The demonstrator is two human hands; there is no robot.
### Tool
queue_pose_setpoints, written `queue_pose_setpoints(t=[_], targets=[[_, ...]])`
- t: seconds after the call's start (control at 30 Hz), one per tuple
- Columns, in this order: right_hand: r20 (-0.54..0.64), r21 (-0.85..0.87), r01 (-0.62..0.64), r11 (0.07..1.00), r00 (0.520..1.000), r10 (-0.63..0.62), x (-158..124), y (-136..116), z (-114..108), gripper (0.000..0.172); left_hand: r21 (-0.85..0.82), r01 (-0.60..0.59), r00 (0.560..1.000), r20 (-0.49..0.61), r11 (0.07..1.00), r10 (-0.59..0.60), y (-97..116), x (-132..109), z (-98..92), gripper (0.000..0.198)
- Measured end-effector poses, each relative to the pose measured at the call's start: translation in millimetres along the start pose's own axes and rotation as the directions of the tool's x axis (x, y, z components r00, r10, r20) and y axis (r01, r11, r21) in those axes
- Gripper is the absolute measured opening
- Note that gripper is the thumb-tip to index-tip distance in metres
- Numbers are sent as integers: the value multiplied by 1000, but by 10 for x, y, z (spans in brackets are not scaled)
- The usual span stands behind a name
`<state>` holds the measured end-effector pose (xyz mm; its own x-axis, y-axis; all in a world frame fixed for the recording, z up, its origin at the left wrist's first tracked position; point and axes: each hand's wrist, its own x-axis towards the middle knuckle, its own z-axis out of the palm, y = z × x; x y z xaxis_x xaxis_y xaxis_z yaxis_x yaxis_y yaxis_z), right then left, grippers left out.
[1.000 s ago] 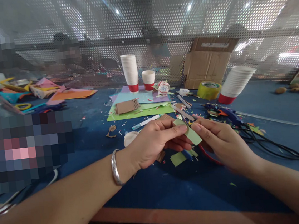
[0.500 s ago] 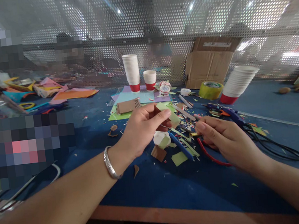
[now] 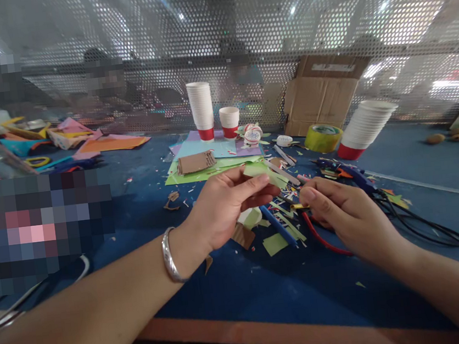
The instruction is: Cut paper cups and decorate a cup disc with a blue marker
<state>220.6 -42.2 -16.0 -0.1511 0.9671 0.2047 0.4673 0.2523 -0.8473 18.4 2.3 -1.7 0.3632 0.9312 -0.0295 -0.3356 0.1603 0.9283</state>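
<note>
My left hand (image 3: 233,202), with a silver bangle at the wrist, pinches a pale green paper piece (image 3: 265,174) between thumb and fingers. To its right, my right hand (image 3: 342,211) is closed around red-handled scissors (image 3: 324,239). Their dark blades point left towards the paper, partly hidden behind the left fingers, and a gold-coloured part shows by the thumb. Below the hands lie a blue stick-like thing (image 3: 277,224), a green paper scrap (image 3: 275,244), a brown cardboard piece (image 3: 243,236) and a partly covered white round thing.
Behind the hands stand paper cup stacks (image 3: 201,111), folded cardboard (image 3: 196,162) and coloured sheets. To the right are yellow tape (image 3: 323,138), a tilted cup stack (image 3: 367,126), a blue glue gun (image 3: 348,174) with black cable, and a cardboard box (image 3: 320,98). Paper craft pieces lie left.
My left hand has moved slightly right, bringing the green paper nearer the scissors and turning it flatter. The right hand stays almost in place.
</note>
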Motion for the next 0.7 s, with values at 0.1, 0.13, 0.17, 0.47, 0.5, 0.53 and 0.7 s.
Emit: queue_pose_setpoints(t=[0.1,0.13,0.17,0.47,0.5,0.53,0.7], targets=[[-20,-4,12,1000,1000,-12,-9,-4,1,42,-44,47,999,6,998,-46,-4,4,25,8],[-33,-17,23,1000,999,-24,-11,-8,-1,42,-55,61,998,10,997,-60,-8,2,31,9],[-44,-32,36,999,998,-37,-12,-11,-3,42,-63,71,997,16,995,-70,-13,-1,36,10],[-69,-65,37,997,997,-42,-7,-10,-17,42,-101,93,994,66,991,-86,-46,-29,29,5],[-72,-72,43,997,996,-48,-6,-12,-19,43,-105,92,994,67,990,-85,-48,-30,29,2],[-73,-80,49,996,996,-54,-5,-14,-21,43,-109,92,994,66,990,-85,-50,-31,29,2],[-69,-109,47,993,996,-55,-6,-20,-22,43,-95,89,994,75,992,-82,-50,-33,23,5]])
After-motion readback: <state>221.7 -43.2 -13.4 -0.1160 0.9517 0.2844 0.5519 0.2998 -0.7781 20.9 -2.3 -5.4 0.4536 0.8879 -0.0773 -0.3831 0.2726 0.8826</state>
